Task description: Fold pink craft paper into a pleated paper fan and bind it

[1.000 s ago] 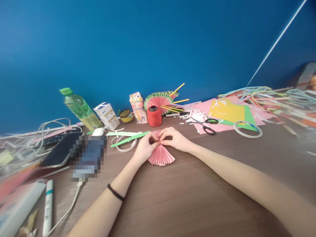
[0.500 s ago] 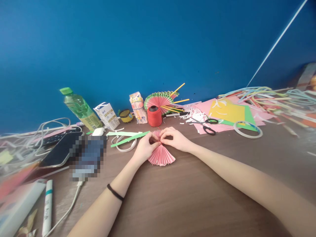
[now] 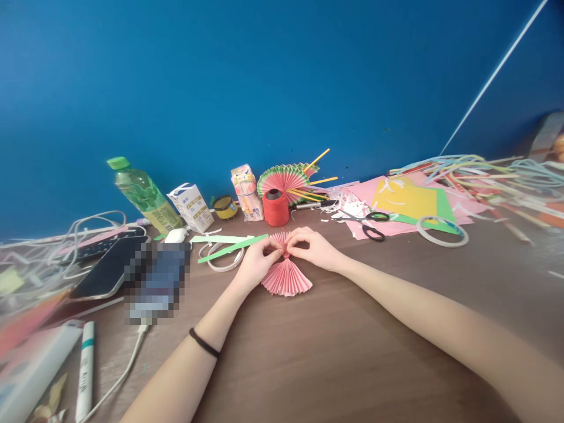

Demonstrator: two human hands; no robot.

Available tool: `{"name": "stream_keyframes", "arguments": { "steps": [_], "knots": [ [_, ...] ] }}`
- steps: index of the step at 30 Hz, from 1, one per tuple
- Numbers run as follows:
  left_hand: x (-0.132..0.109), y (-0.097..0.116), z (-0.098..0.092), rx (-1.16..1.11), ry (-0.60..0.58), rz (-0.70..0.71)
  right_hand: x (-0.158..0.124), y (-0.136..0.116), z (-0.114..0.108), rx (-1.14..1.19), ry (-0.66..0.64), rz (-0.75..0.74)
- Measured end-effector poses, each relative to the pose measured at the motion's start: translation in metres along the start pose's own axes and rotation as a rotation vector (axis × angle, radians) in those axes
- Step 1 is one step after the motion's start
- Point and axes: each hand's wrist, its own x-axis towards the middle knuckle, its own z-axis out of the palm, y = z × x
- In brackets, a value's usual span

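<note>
A pink pleated paper (image 3: 287, 278) lies on the brown table, gathered narrow at its middle and fanned out at both ends. My left hand (image 3: 261, 256) pinches its gathered middle from the left side. From the right, my right hand (image 3: 311, 249) has thumb and forefinger closed at the same narrow place. Something thin and red shows at the pinch, too small to make out. Just behind the hands stands a spool of red thread (image 3: 276, 209). Green paper strips (image 3: 231, 248) and a tape roll (image 3: 222, 264) lie beside my left hand.
Black scissors (image 3: 374, 225), another tape roll (image 3: 442, 241) and coloured paper sheets (image 3: 405, 202) lie at the right. A green bottle (image 3: 147, 197), a small carton (image 3: 192, 208) and a phone (image 3: 159, 279) are at the left. A finished-looking fan (image 3: 284, 177) leans behind the spool.
My left hand has shifted slightly left and down, and the lower fan has moved a little left with it. My right hand has barely moved.
</note>
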Motion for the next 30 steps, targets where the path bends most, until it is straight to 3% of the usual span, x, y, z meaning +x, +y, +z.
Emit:
{"name": "stream_keyframes", "arguments": {
  "steps": [13, 19, 30],
  "knots": [
    [0.000, -0.001, -0.003, 0.017, 0.034, -0.001, 0.000, -0.006, -0.013, 0.094, -0.133, 0.088],
    [0.001, -0.006, -0.008, 0.061, 0.104, 0.043, -0.001, -0.008, -0.011, -0.047, -0.108, 0.027],
    [0.002, -0.012, -0.010, 0.072, 0.098, 0.049, -0.001, -0.002, -0.008, -0.187, -0.025, 0.016]
  ]
}}
